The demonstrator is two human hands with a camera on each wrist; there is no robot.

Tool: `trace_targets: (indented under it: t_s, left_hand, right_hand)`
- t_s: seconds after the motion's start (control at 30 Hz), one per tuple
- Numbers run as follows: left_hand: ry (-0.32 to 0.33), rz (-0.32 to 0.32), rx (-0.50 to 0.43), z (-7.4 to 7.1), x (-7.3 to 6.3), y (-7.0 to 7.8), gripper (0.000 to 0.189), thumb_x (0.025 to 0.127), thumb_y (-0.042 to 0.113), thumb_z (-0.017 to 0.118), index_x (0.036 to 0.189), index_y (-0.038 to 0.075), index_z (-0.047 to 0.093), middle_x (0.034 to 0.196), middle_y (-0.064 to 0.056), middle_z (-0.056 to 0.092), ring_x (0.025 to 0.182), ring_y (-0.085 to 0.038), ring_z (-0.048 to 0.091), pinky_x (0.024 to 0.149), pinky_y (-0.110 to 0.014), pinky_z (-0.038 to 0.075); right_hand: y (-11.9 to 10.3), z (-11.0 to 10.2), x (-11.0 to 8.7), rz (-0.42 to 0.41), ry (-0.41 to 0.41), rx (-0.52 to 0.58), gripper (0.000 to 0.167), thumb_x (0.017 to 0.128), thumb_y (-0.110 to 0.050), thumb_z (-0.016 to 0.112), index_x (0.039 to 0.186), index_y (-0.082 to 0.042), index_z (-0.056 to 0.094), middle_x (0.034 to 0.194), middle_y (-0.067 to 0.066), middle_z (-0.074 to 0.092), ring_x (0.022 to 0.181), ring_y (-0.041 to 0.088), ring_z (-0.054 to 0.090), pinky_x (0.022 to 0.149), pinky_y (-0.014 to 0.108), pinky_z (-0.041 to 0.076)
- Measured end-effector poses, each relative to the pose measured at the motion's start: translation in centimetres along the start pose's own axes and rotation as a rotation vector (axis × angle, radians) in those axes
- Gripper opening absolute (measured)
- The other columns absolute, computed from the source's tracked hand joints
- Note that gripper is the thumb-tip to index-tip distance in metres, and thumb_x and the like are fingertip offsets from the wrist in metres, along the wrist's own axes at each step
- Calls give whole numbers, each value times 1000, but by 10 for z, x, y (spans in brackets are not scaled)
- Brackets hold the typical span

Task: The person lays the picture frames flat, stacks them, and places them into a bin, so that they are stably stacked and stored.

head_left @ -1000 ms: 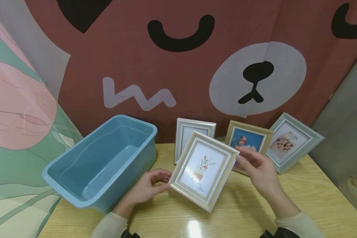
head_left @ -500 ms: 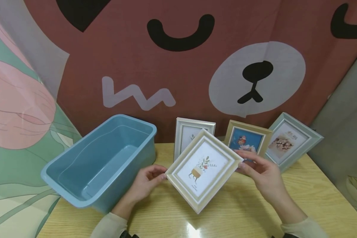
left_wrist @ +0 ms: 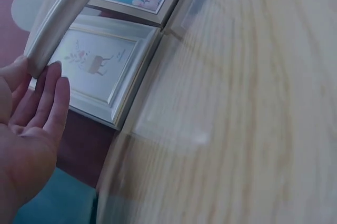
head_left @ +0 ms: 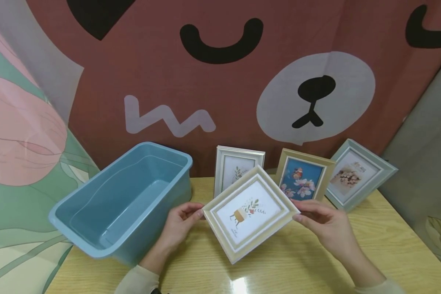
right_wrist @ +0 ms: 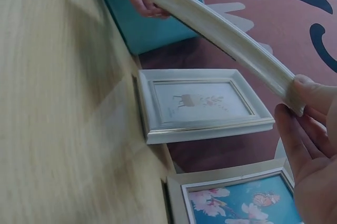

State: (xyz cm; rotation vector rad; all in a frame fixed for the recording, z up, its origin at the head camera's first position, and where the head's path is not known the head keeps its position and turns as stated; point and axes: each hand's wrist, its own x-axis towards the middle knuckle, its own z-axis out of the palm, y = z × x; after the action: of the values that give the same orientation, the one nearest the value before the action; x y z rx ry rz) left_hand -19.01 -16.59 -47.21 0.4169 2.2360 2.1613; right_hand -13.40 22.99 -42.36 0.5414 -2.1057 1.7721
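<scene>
A cream picture frame with a potted-plant print is held tilted above the table, one corner toward me. My left hand pinches its left corner between thumb and fingers, and my right hand pinches the right corner. In the right wrist view the cream frame shows edge-on, with the right thumb on top and fingers beneath. Behind it stands a silver-white frame, partly hidden. To its right are a gold frame with a blue flower picture and a grey-green frame.
A blue plastic tub stands at the left of the wooden table, close to my left forearm. Behind the table hangs a cloth with a bear face. The standing frames line the table's back edge.
The cream frame has turned in my hands, its near corner swinging left and its top corner moving right. My right hand has shifted slightly lower; the standing frames have stayed put.
</scene>
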Motion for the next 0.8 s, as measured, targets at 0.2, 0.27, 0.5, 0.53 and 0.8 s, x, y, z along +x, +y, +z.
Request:
trace_targets:
  t_s: [0.2, 0.27, 0.5, 0.53, 0.8]
  left_hand:
    - [129, -64, -44, 8, 1, 7, 21, 100, -6, 68, 118, -17, 66, 94, 7, 79, 85, -11, 78, 86, -25, 65]
    - [167, -74, -43, 11, 2, 9, 20, 100, -6, 69, 117, -16, 68, 95, 1, 81, 83, -11, 78, 85, -25, 65]
    - [252, -103, -14, 20, 6, 19, 21, 99, -2, 73, 116, -15, 73, 104, -21, 81, 78, -10, 78, 83, -27, 66]
    - [256, -109, -15, 21, 7, 20, 21, 99, -2, 73, 116, -15, 73, 105, -22, 81, 78, -10, 78, 82, -26, 66]
    - [248, -143, -12, 22, 9, 22, 23, 98, -5, 73, 119, -15, 74, 109, -24, 80, 77, -7, 77, 81, -22, 64]
  right_hand:
    - [1, 3, -13, 52, 9, -165, 29, 85, 15, 81, 113, 7, 80, 115, -15, 81, 102, 0, 77, 80, 23, 66]
    - [1, 5, -18, 66, 14, -202, 28, 84, 14, 83, 111, 7, 81, 113, -17, 80, 100, -1, 76, 79, 23, 66]
    - [0, 14, -32, 160, 47, -305, 24, 84, 6, 87, 108, -1, 84, 112, -2, 83, 98, -7, 73, 76, 19, 64]
    - [0, 15, -34, 170, 51, -318, 23, 85, 5, 87, 107, -2, 85, 113, 3, 84, 99, -8, 72, 76, 18, 64]
    - [3, 20, -42, 180, 48, -316, 22, 86, 6, 85, 107, -1, 85, 118, -5, 81, 109, -14, 66, 79, 16, 63]
